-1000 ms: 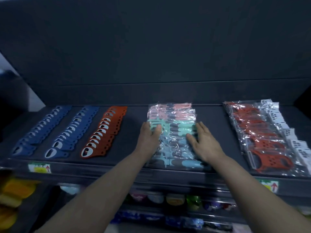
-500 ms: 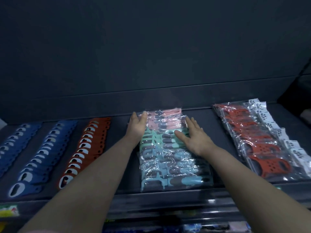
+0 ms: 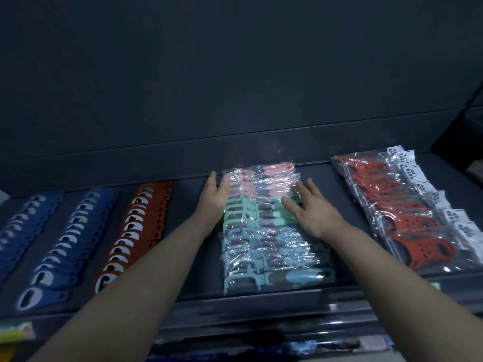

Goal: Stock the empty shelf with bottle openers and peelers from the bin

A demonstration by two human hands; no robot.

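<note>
A row of bagged peelers (image 3: 271,231) in pink, mint and light blue lies overlapped on the dark shelf (image 3: 193,257), running front to back. My left hand (image 3: 215,198) lies flat against the row's left edge near the back, fingers straight. My right hand (image 3: 312,207) rests flat on top of the mint packs, fingers spread. Two rows of blue bottle openers (image 3: 75,231) and one of red bottle openers (image 3: 138,231) lie to the left. A row of bagged red peelers (image 3: 407,212) lies at the right.
The dark back wall (image 3: 235,87) rises just behind the rows. A price-label strip (image 3: 15,331) runs along the shelf's front edge, and coloured goods (image 3: 300,347) show on a lower shelf.
Both hands slid from the middle of the pastel peeler row toward its back end; the left hand moved off the top to the row's left edge. The view shifted right and closer.
</note>
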